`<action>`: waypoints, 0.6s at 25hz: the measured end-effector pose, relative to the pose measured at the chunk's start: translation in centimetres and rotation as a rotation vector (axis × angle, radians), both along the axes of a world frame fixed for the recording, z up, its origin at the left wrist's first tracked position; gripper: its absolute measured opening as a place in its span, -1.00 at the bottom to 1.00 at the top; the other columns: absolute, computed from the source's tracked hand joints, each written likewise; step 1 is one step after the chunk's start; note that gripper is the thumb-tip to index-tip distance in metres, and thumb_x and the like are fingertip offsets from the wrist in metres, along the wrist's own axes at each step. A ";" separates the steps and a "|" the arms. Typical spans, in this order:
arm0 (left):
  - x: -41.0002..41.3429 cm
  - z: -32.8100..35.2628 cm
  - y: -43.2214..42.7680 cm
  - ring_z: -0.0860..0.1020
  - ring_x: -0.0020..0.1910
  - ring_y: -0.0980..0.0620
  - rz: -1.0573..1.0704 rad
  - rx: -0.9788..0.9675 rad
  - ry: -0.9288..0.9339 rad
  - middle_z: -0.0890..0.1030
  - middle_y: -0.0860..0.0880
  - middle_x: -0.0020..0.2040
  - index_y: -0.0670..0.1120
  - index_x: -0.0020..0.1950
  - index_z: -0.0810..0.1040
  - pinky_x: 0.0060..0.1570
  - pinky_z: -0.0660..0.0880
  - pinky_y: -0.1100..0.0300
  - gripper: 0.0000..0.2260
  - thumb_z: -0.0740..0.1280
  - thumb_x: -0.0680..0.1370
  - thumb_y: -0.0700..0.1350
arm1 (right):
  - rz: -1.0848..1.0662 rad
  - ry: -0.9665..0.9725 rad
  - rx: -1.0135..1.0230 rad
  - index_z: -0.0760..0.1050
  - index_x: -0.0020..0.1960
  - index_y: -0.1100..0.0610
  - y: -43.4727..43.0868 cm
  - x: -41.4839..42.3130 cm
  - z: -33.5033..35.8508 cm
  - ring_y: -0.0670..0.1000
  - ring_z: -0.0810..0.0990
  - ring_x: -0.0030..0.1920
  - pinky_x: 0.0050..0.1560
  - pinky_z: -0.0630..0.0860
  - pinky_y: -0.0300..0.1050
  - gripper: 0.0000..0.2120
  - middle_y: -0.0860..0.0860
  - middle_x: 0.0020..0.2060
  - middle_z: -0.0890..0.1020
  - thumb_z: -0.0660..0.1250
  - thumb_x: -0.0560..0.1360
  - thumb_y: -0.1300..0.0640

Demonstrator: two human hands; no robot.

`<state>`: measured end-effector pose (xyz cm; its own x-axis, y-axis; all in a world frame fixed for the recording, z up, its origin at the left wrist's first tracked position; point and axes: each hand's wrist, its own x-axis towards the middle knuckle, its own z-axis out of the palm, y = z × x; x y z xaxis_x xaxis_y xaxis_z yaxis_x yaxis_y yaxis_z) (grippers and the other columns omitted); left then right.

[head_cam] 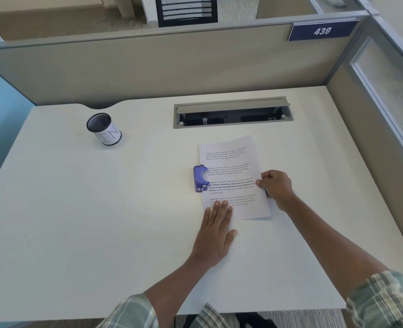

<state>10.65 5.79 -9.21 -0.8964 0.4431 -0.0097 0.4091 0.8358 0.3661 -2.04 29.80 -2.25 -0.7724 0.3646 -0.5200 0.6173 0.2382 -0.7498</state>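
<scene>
Two hands work one sheet of paper [231, 162] lying right of centre on the white tabletop [101, 209], its long axis running away from the person and leaning slightly right. The purple hole punch [200, 178] sits at the sheet's left long edge, about halfway along, with that edge tucked into its mouth and its own length running along the edge. The left hand [217, 230] is the nearer one: its grip is open, with straight fingers pressing flat on the sheet's near left corner, and the punch lies just beyond the fingertips. The right hand [277, 185] has its grip closed on the sheet's right edge, opposite the punch. Pressing the punch likely falls to the left hand. The sheet carries four printed paragraphs; the bold one reads "Defined by a slower pace, it is centered around strong community bonds". A mesh cup [104, 130] far left is marked "IN", and the partition sign [322, 31] reads "439".
</scene>
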 end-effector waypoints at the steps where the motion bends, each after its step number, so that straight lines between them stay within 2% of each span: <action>1: -0.1 0.1 0.0 -0.01 0.78 -0.15 0.021 0.021 -0.023 0.08 -0.11 0.79 -0.17 0.76 0.13 0.73 0.07 -0.21 -0.39 0.14 0.78 0.10 | -0.010 0.010 0.005 0.69 0.08 0.22 0.3 0.1 -0.1 0.25 0.78 0.09 0.14 0.74 0.33 -0.87 0.19 0.05 0.79 0.53 0.53 0.29; 3: -0.2 0.5 0.0 -0.03 0.78 -0.13 0.103 0.103 -0.050 0.07 -0.10 0.79 -0.18 0.76 0.13 0.75 0.00 -0.14 -0.38 0.19 0.77 0.05 | -0.036 0.033 0.002 0.69 0.04 0.20 0.9 0.7 -0.2 0.21 0.78 -0.01 0.12 0.75 0.32 -0.90 0.20 0.03 0.80 0.54 0.53 0.29; 5: -0.4 1.1 0.1 -0.01 0.78 -0.07 0.250 0.231 -0.088 0.11 -0.06 0.78 -0.17 0.75 0.18 0.75 0.02 -0.02 -0.41 0.25 0.76 -0.02 | -0.067 0.050 -0.035 0.69 0.01 0.18 2.0 1.2 -0.3 0.22 0.79 0.00 0.14 0.74 0.33 -0.91 0.20 0.01 0.81 0.55 0.53 0.29; 7: -1.0 2.3 0.5 0.07 0.77 0.04 0.439 0.372 -0.191 0.18 0.00 0.77 -0.14 0.74 0.24 0.72 0.14 0.08 -0.44 0.26 0.76 -0.04 | -0.090 0.058 -0.074 0.68 0.01 0.18 3.3 1.7 -0.2 0.20 0.78 -0.02 0.18 0.72 0.35 -0.91 0.20 0.00 0.80 0.55 0.54 0.29; 9: -1.8 3.4 1.1 0.29 0.70 0.02 0.580 0.474 -0.221 0.37 -0.02 0.70 -0.14 0.69 0.36 0.66 0.30 0.04 -0.51 0.28 0.75 -0.09 | -0.107 0.074 -0.111 0.68 0.00 0.19 4.7 2.1 0.1 0.15 0.77 -0.08 0.18 0.74 0.30 -0.91 0.21 0.00 0.80 0.55 0.55 0.30; 11: -3.3 4.5 1.7 0.54 0.52 -0.05 0.669 0.548 -0.185 0.59 -0.07 0.53 -0.15 0.58 0.53 0.54 0.45 0.03 -0.60 0.30 0.73 -0.15 | -0.121 0.094 -0.137 0.67 0.00 0.19 6.2 2.4 0.6 0.12 0.77 -0.11 0.09 0.77 0.17 -0.91 0.24 0.01 0.80 0.55 0.56 0.31; 13: -5.3 5.6 2.4 0.68 0.30 -0.03 0.749 0.646 -0.214 0.72 -0.05 0.35 -0.13 0.45 0.66 0.30 0.56 0.22 -0.68 0.32 0.71 -0.18 | -0.121 0.118 -0.161 0.67 0.01 0.18 7.7 2.6 1.2 0.06 0.78 -0.17 -0.06 0.76 0.02 -0.91 0.21 -0.01 0.81 0.55 0.56 0.32; 15: -7.9 6.6 3.4 0.73 0.10 0.04 0.825 0.766 -0.337 0.78 -0.03 0.19 -0.11 0.38 0.71 0.05 0.55 0.40 -0.72 0.34 0.70 -0.16 | -0.120 0.133 -0.186 0.68 0.02 0.19 9.2 2.8 1.8 0.01 0.79 -0.21 -0.13 0.73 -0.06 -0.91 0.17 -0.05 0.81 0.54 0.56 0.32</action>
